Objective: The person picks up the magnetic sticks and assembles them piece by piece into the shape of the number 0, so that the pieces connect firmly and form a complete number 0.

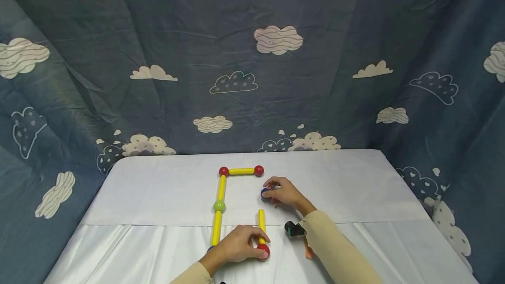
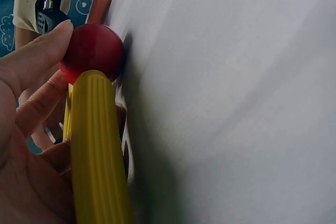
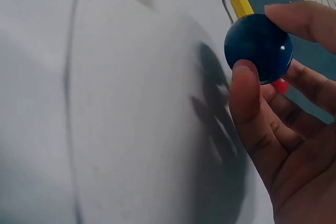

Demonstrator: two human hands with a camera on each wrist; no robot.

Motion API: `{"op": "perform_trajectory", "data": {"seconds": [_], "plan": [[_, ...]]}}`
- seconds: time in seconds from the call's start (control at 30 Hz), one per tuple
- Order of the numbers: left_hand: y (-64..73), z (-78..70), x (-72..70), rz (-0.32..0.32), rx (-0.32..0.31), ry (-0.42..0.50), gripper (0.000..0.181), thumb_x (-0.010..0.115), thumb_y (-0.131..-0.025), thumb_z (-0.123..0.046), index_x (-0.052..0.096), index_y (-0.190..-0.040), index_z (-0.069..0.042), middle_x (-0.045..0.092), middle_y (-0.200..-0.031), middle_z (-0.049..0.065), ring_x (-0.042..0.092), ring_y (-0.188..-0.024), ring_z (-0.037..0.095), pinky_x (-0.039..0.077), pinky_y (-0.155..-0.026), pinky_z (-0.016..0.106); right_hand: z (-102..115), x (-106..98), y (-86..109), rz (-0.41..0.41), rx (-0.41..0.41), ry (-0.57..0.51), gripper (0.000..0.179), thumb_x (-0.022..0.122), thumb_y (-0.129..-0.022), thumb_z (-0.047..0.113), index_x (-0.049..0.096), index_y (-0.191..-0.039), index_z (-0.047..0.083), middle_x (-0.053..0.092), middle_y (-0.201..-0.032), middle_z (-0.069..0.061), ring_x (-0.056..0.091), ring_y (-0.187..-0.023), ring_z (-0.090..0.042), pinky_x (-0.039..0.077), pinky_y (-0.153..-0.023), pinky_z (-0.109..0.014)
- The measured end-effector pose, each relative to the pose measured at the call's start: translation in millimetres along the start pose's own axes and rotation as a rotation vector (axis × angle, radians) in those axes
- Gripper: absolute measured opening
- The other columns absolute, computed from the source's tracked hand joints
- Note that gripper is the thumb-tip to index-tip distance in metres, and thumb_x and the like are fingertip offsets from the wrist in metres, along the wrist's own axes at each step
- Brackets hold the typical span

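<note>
My right hand (image 1: 285,193) pinches a blue ball (image 3: 258,49) between thumb and fingers, near the upright yellow rod (image 1: 261,220) at the frame's right side. Thumb and fingertips of my left hand (image 1: 240,243) hold a red ball (image 2: 93,52) at the near right corner. That yellow rod runs away from the red ball. Another yellow rod (image 2: 100,145) meets the same ball and passes under my left hand, mostly hidden in the head view. Along the left, two yellow rods join through a green ball (image 1: 219,206), with a blue ball (image 1: 211,249) partly covered at the near end.
At the far side, a yellow rod (image 1: 241,172) links two red balls, one at the left corner (image 1: 223,171) and one at the right (image 1: 258,171). An orange stick-like piece (image 1: 309,250) lies partly behind my right sleeve. A white cloth (image 1: 355,179) covers the table.
</note>
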State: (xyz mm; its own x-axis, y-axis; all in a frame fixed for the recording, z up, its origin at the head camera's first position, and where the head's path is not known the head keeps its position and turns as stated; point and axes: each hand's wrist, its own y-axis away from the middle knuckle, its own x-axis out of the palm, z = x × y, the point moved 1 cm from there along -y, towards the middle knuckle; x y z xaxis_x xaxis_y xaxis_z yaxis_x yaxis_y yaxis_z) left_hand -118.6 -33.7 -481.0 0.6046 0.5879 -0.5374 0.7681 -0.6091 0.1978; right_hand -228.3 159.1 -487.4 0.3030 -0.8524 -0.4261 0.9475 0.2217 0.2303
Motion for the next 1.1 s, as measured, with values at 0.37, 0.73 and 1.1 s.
{"op": "perform_trajectory", "data": {"seconds": [0.37,0.73,1.1], "plan": [[0.6,2.2,-1.0,-0.012,0.026,-0.018,0.022,0.081,-0.078,-0.027,0.071,-0.097,-0.022,0.056,-0.081,-0.014,0.046,-0.067,0.001,0.038,-0.062,0.019,3,15,6.4,0.119,-0.032,0.017,0.020,0.073,-0.085,0.013,0.066,-0.102,0.004,0.059,-0.095,-0.008,0.060,-0.063,-0.017,0.054,-0.058,-0.029],[0.0,1.9,-2.7,-0.006,-0.003,-0.024,0.022,0.080,-0.079,-0.027,0.071,-0.098,-0.023,0.056,-0.084,-0.015,0.047,-0.073,0.003,0.038,-0.067,0.020,4,17,6.7,0.189,-0.066,0.033,0.022,0.071,-0.087,0.013,0.064,-0.104,0.004,0.057,-0.098,-0.008,0.059,-0.062,-0.016,0.054,-0.057,-0.028],[-1.6,3.2,-1.1,-0.004,0.034,-0.015,0.022,0.081,-0.078,-0.028,0.071,-0.097,-0.023,0.056,-0.080,-0.014,0.046,-0.068,0.002,0.038,-0.064,0.019,7,15,8.6,0.228,-0.062,0.078,0.020,0.072,-0.086,0.015,0.064,-0.101,0.006,0.056,-0.095,-0.006,0.055,-0.061,-0.015,0.052,-0.055,-0.026]]}}
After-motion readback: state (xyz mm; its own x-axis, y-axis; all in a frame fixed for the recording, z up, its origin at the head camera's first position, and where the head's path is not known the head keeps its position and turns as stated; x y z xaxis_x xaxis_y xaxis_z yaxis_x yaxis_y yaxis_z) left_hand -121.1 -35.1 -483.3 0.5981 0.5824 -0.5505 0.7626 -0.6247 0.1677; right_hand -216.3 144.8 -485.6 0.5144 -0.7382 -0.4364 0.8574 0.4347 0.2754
